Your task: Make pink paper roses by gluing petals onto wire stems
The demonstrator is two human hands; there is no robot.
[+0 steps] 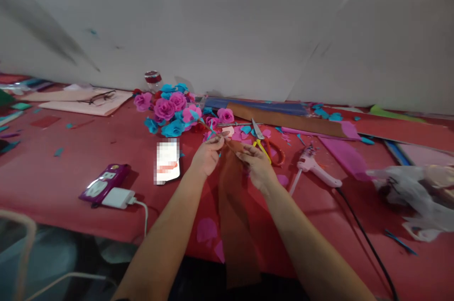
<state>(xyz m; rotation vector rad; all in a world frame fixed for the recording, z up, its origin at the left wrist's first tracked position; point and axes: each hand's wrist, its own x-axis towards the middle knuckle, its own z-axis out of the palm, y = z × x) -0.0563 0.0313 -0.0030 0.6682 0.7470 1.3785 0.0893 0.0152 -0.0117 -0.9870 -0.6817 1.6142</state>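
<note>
My left hand (207,156) pinches a thin stem whose far end runs up to a pink paper flower (190,114) with a blue piece on it. From the fingertips of my right hand (259,166), a long brown crepe paper strip (232,192) hangs over the table's front edge. Its upper end meets the stem between my two hands; whether it is wound around the stem I cannot make out. Just beyond my right hand lie scissors (268,151) with yellow and orange handles. Pink and blue paper flowers (165,108) are bunched at the far left of my hands.
A pink glue gun (315,171) with a black cord lies at right, near a plastic bag (418,192). Left are a phone (168,161), a purple power strip (108,181) with a white charger (118,198), and glasses (99,98). A pale partition (227,36) stands behind.
</note>
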